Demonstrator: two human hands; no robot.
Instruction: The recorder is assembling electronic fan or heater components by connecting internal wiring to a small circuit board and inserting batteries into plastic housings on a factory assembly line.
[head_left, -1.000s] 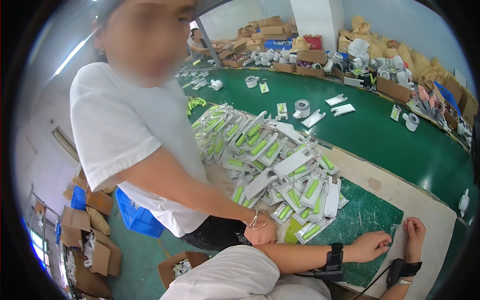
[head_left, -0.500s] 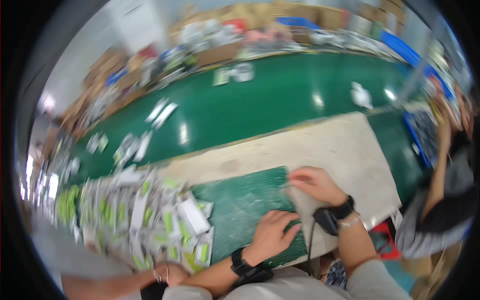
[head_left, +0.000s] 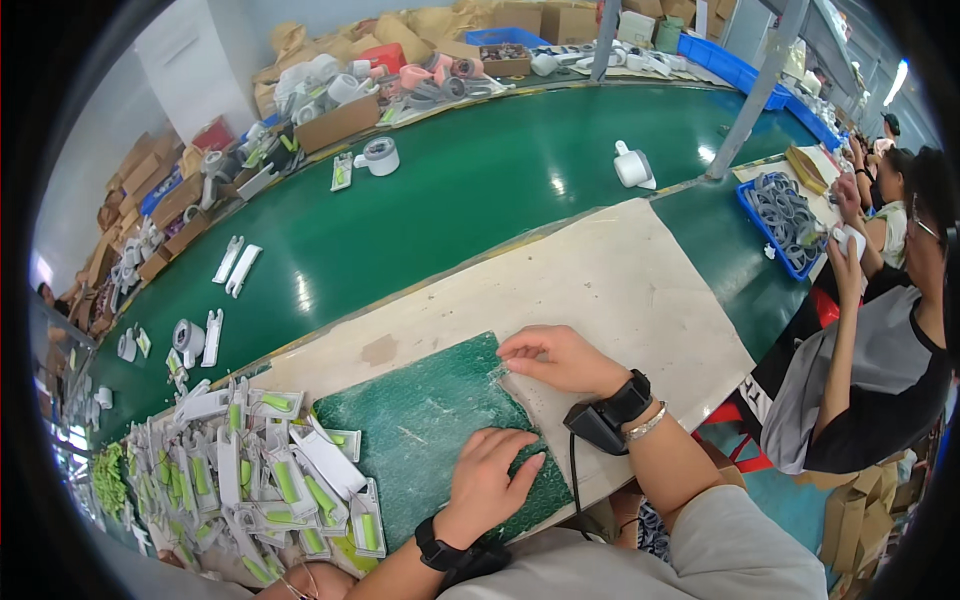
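On the green textured mat [head_left: 385, 395], my left hand [head_left: 490, 482] lies palm down, fingers and thumb spread, holding nothing. My right hand [head_left: 565, 360] is at the mat's right corner, over the beige board [head_left: 630, 290]. Its fingers are loosely bent, a gap shows between them and the thumb, and I see nothing held. Left of the mat, nearest my left hand, is a heap of white plastic handle-shaped housings [head_left: 240, 470] with lime-green cylindrical cells in many of them. Both wrists wear black bands; a dark cable runs down from the right one.
Beyond the board runs a green conveyor belt [head_left: 450, 190] with scattered white parts and a white round-headed housing [head_left: 631, 166]. At right, a co-worker [head_left: 850, 370] handles a white part by a blue tray [head_left: 775, 240] of grey pieces. A metal post [head_left: 755, 95] rises behind. Another person's forearm [head_left: 315, 580] shows lower left.
The view has swung to the right and sharpened, so the belt and the heap sit farther left. Both hands keep nearly the same pose over the mat.
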